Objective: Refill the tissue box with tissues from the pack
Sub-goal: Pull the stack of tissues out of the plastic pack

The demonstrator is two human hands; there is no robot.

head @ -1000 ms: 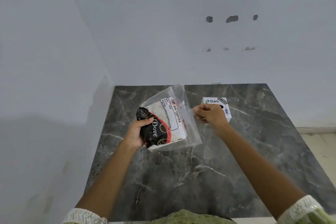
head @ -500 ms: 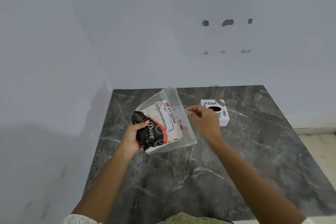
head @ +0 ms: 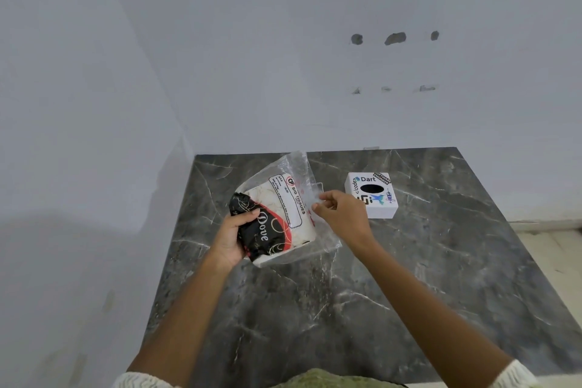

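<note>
A clear plastic tissue pack (head: 285,214) with a black and red printed end and a white label is held tilted above the dark marble table (head: 346,309). My left hand (head: 234,238) grips its black lower-left end. My right hand (head: 341,216) pinches the loose clear plastic at the pack's right edge with thumb and fingertips. The white cube tissue box (head: 371,195), with stickers and a dark oval hole on top, stands on the table just right of my right hand, not touched.
Pale walls close off the table at the back and left, meeting in a corner. The table's right edge drops to a light floor (head: 560,261). Several small holes mark the back wall (head: 395,38).
My right hand has come off the box area and moved left onto the pack's clear plastic edge. The pack, still in my left hand, has shifted slightly.
</note>
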